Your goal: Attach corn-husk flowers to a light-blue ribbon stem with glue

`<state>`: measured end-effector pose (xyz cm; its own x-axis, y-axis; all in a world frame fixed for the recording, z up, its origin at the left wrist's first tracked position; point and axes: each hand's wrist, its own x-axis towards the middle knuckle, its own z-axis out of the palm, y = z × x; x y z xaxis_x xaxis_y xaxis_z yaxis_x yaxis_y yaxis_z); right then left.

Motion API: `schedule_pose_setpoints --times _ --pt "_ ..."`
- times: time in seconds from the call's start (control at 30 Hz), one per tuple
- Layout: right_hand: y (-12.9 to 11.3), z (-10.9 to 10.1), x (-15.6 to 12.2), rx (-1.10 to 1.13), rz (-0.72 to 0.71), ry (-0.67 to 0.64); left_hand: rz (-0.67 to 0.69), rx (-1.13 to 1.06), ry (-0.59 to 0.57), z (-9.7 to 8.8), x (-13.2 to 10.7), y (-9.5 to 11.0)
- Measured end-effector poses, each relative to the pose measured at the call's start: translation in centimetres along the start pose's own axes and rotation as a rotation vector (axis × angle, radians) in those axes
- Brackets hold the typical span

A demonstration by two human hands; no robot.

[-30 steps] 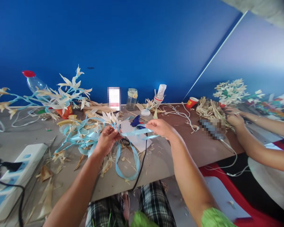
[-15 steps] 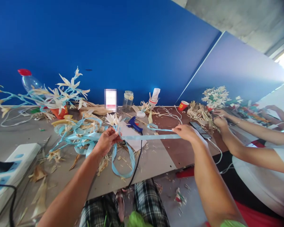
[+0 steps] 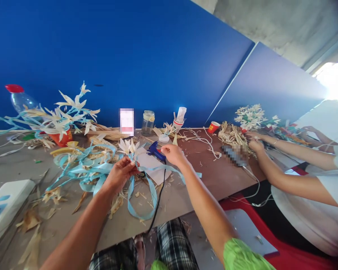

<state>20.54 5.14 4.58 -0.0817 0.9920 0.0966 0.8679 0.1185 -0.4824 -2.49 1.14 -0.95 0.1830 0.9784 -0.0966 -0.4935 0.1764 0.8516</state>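
Observation:
My left hand (image 3: 123,172) is closed around the stem of a cream flower (image 3: 129,147) with pointed petals that look like dried husk. A light blue ribbon (image 3: 143,216) runs from the stem, hanging in a loop at the table's front, while its other end trails to the right under my right forearm. My right hand (image 3: 173,154) is curled at the handle of a blue hot glue gun (image 3: 155,150), which lies on a white sheet of paper (image 3: 149,162); its fingertips are partly hidden. A black cord (image 3: 159,198) runs from the gun over the table edge.
Blue-wrapped stems and ribbon (image 3: 84,168) lie in a heap on the left. Behind stand a flower branch in a red cup (image 3: 62,138), a glass jar (image 3: 148,123) and another red cup (image 3: 213,127). A white power strip (image 3: 9,202) sits front left. A co-worker's arms (image 3: 287,150) reach in from the right.
My right hand has let go of the stretched ribbon and moved left to the glue gun. The ribbon's free end now hangs slack. My left hand still holds the flower.

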Motion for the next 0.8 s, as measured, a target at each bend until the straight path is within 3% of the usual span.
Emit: schedule_pose_setpoints --times 0.13,0.4,0.63,0.8 --pt "1.3 1.5 2.9 -0.172 0.113 -0.052 -0.006 0.012 0.039 0.0 0.1 0.2" --pt "0.5 4.9 4.8 -0.282 0.061 -0.135 -0.025 0.029 0.083 0.2 0.2 0.4" --pt "0.9 5.7 5.7 -0.247 0.089 -0.16 -0.043 0.002 0.08 0.1 0.1 0.6" --pt "1.4 5.6 6.0 -0.129 0.068 -0.069 -0.038 -0.031 0.072 -0.1 0.1 0.5"
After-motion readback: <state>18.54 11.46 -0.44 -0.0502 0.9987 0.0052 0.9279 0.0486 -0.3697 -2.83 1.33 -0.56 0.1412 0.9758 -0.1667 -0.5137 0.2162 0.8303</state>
